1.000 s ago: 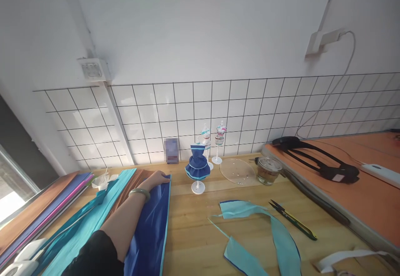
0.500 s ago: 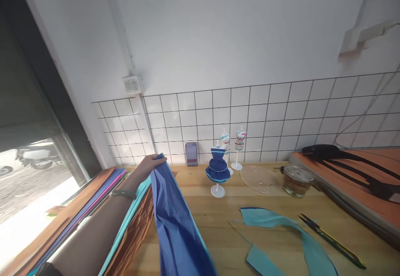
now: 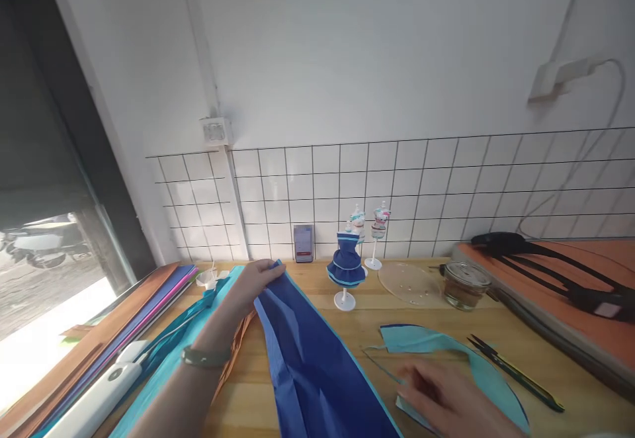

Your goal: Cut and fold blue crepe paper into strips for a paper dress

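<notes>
My left hand (image 3: 255,282) pinches the upper corner of a dark blue crepe paper sheet (image 3: 317,352) edged in light blue. The sheet hangs down over the wooden table and runs out of view at the bottom. My right hand (image 3: 441,392) is low at the right, blurred, its fingers partly curled; whether they hold anything is not clear. Around and under it are turquoise strips (image 3: 491,372) with dark edges and a thin string. Beyond the sheet stands a small doll-dress form (image 3: 346,266) in a blue ruffled dress with light blue trim.
Thread snips (image 3: 516,372) lie at the right, near a glass jar (image 3: 465,284) and a clear disc (image 3: 409,284). Two more dress forms (image 3: 378,229) and a phone (image 3: 303,244) stand by the wall. Folded coloured sheets (image 3: 143,312) and a white device (image 3: 99,395) fill the left.
My right hand has come into view over the turquoise strips. My left hand has moved slightly right and lower with the blue crepe paper, which now slants more to the right.
</notes>
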The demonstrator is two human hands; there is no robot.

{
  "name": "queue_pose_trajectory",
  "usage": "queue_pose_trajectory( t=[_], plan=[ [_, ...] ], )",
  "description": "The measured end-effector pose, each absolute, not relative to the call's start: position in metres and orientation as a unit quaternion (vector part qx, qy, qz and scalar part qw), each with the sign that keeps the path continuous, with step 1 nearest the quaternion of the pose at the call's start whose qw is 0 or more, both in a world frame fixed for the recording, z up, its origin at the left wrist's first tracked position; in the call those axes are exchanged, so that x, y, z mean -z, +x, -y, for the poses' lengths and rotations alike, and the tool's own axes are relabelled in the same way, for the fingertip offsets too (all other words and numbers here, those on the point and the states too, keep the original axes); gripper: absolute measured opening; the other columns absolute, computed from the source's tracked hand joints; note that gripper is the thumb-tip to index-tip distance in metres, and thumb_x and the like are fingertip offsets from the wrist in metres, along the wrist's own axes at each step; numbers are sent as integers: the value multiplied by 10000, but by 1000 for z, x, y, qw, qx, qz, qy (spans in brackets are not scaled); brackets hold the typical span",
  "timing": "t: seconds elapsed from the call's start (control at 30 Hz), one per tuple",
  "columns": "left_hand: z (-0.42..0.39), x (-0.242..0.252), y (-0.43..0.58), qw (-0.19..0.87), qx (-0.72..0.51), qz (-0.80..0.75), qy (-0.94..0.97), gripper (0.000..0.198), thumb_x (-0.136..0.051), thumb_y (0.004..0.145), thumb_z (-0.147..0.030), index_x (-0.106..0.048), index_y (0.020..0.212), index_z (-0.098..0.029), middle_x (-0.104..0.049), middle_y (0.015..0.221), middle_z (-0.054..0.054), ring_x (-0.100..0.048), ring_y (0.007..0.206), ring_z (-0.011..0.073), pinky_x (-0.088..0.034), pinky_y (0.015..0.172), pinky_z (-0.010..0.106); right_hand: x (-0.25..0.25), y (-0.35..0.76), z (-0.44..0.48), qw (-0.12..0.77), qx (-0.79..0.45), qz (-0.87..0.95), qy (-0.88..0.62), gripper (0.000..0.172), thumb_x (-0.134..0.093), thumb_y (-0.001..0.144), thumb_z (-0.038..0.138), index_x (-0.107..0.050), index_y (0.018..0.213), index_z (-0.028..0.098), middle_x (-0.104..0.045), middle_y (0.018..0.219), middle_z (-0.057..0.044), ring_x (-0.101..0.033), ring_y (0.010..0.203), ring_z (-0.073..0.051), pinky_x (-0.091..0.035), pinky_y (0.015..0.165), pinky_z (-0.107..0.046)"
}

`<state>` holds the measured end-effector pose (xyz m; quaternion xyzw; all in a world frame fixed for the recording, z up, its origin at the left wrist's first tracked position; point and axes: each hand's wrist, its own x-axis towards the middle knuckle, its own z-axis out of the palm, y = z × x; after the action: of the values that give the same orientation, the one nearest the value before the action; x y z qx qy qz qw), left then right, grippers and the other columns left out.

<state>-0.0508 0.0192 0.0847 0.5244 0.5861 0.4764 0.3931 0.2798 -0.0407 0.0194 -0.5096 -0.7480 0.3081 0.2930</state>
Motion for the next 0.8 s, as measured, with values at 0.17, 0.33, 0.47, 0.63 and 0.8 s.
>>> queue_pose_trajectory(
  t=[0.17,0.33,0.47,0.63,0.8],
  plan=[
    [-3,-94,-4,390,-472,-541,577,387,-608,686,-536,-520,554,-183,-497,504,-43,-471,503,113,-355,508,241,-44,215,25,418,-342,731,-417,362,-582,794,350,-555,1137,237,-604,1114,-73,-537,1032,-222,-414,895,-367],
    [15,-96,14,380,-475,-518,601,389,-601,693,-512,-528,505,-180,-456,499,-45,-401,512,100,-322,511,235,-47,177,15,457,-446,679,-363,379,-615,769,422,-601,1083,211,-630,1079,-77,-549,1008,-232,-397,880,-387],
    [16,-94,11,383,-478,-516,599,380,-599,685,-510,-549,502,-181,-451,496,-42,-393,516,105,-326,521,241,-46,163,14,464,-474,661,-352,332,-584,770,500,-625,767,171,-585,688,-2,-520,660,-144,-408,624,-272],
    [11,-91,2,392,-485,-515,588,326,-609,686,-494,-581,580,-187,-506,556,-34,-432,563,120,-348,556,241,-45,158,14,467,-485,650,-351,389,-582,748,555,-560,647,179,-424,563,48,-373,548,-101,-321,523,-234],
    [9,-88,-2,389,-488,-519,585,426,-506,762,-538,-493,501,-201,-436,513,-37,-398,535,125,-337,548,251,-41,158,15,468,-490,644,-355,382,-586,746,548,-571,671,174,-399,580,42,-334,570,-106,-297,529,-237]
  ],
)
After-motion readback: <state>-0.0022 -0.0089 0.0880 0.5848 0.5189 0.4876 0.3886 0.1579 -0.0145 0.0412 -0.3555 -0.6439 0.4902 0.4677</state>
